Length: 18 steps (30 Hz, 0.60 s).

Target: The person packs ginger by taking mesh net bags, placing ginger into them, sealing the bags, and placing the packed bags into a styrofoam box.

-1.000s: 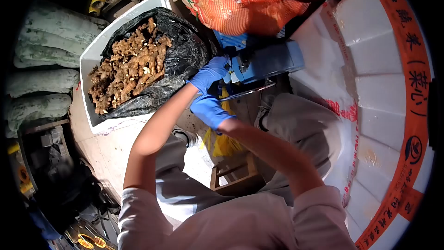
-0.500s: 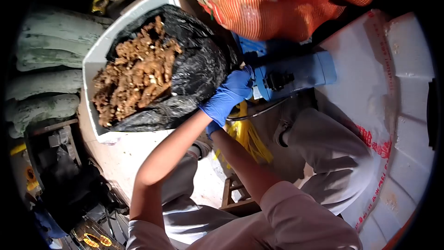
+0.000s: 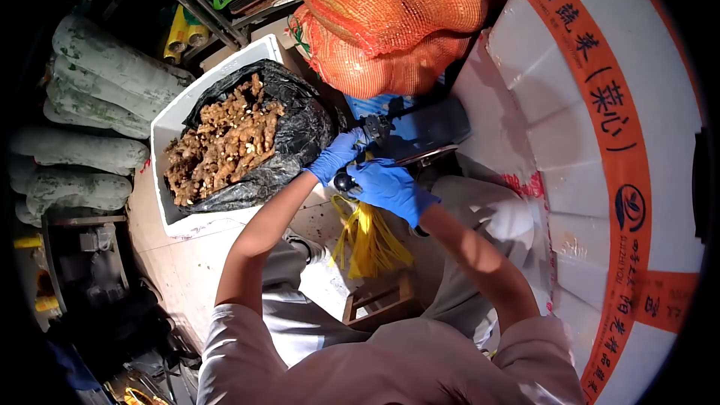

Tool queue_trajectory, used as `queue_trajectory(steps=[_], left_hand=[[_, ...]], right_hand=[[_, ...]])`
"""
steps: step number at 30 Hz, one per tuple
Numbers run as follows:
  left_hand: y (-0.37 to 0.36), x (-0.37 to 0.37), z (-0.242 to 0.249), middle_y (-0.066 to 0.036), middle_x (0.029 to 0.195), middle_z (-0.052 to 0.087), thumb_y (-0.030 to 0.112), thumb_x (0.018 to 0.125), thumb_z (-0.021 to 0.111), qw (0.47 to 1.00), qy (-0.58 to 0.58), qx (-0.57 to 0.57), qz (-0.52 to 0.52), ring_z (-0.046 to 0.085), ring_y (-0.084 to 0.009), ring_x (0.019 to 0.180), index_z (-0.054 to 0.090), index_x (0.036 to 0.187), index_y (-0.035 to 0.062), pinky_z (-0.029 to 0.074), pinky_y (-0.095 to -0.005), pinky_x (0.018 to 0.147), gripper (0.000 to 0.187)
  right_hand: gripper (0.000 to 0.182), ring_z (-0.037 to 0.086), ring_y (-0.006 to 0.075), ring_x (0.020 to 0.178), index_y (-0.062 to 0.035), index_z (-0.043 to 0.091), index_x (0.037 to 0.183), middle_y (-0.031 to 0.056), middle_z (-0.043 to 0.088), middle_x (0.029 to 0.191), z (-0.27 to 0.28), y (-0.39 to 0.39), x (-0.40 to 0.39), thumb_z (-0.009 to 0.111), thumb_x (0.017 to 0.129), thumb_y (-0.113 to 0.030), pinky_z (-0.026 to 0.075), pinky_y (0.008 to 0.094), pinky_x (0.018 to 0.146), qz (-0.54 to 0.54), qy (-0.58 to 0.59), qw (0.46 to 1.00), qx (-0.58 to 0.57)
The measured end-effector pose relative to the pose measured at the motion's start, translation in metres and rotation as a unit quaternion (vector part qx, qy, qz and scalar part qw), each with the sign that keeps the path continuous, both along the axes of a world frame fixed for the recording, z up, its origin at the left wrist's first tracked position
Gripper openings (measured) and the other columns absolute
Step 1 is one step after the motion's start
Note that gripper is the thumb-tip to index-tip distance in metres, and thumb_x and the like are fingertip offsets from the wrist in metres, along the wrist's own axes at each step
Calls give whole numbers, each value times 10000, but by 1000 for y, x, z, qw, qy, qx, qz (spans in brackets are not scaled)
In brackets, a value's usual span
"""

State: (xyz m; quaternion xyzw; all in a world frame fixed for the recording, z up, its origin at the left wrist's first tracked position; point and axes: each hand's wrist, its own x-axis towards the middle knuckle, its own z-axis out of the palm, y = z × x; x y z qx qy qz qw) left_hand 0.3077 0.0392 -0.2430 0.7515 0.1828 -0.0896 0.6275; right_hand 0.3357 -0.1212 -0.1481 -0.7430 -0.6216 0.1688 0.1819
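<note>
Black round knob (image 3: 345, 181) gripped by blue-gloved right hand (image 3: 393, 190), beside yellow plastic strips (image 3: 367, 240). Blue-gloved left hand (image 3: 337, 156) partly curled at black fitting (image 3: 378, 129) on blue box-shaped machine (image 3: 430, 124); hold unclear.

crinkled, glossy black plastic bag (image 3: 304, 116) lines a matt white foam box (image 3: 166, 142) beside coarse orange mesh sacks (image 3: 390, 15) and a wooden stool (image 3: 386, 304).

A white foam box (image 3: 174, 219) lined with a crumpled black plastic bag (image 3: 306, 116) holds knobbly brown ginger roots (image 3: 225, 139), beside stacked pale-green gourds (image 3: 105, 79); orange mesh sacks (image 3: 390, 15) lie above.
</note>
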Motion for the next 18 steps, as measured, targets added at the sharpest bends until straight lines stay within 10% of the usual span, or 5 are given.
queue_trajectory(steps=[1,4,7,9,18], left_hand=[[-4,0,4,-40,876,559,31,767,508,983,27,-165,75,480,-105,771,520,1023,6,412,-249,695,257],[-25,-45,-12,-41,921,544,18,787,469,946,-290,139,-41,502,-124,749,481,1054,8,432,-246,671,267],[-41,-73,-50,-32,825,505,-19,742,496,922,-124,-354,97,454,-106,697,485,972,6,416,-230,593,232],[-38,-97,-28,-19,763,490,-53,731,478,997,-68,30,9,439,-95,696,520,884,11,404,-230,589,170],[-74,-157,205,-30,905,515,-9,777,510,979,-96,-179,-15,474,-94,852,499,903,32,383,-228,784,133]], right_hand=[[334,585,269,625,-48,532,988,143,585,699,8,-5,-1,530,749,-281,467,324,640,4,-4,1000,2],[359,560,297,795,-35,552,974,153,574,878,25,-34,7,613,720,-280,444,346,710,-133,35,941,308],[296,561,288,797,-33,559,956,142,578,884,60,-73,10,626,729,-211,439,337,697,-235,157,916,284],[260,568,263,802,-29,562,939,134,585,883,73,-95,-2,622,735,-180,440,332,691,-373,323,849,188],[527,483,268,1018,-35,495,1087,163,500,1097,67,-90,-82,682,670,-297,366,337,876,-104,288,948,88]])
